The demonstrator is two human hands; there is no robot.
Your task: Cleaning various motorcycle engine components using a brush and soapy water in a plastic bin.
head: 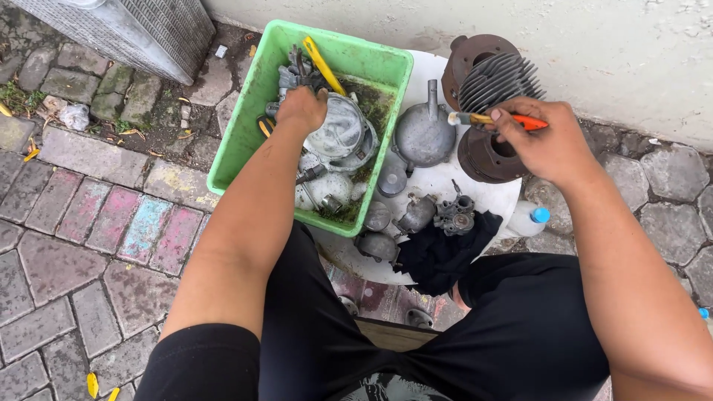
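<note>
The left hand [301,109] is reaching into the green plastic tub [256,104] and is resting on a round grey metal housing [338,130]. Its fingers are curled down over the near edge of the housing; whether they are gripping it or only pressing on it cannot be told. The housing is lying in the middle of the tub, among other grey metal parts sitting in dirty liquid. A yellow-handled tool [321,64] is leaning across the far end of the tub, just beyond the hand.

The right hand [546,141] is holding a small brush with an orange handle [494,119]. The fingers are pinching the handle, with the bristle end pointing left toward a grey dome-shaped metal cover [423,134].

The dome-shaped cover is lying on a white round board [501,197], just right of the tub. A finned cylinder [494,78] and rusty brown ring parts [483,160] are sitting at the far right of the board, beneath and beyond the right hand. A small carburettor body [455,214] is lying near the board's front edge, touching a black cloth [442,252]. A clear bottle with a blue cap [529,219] is lying beside the board on the paved ground [89,223].
</note>
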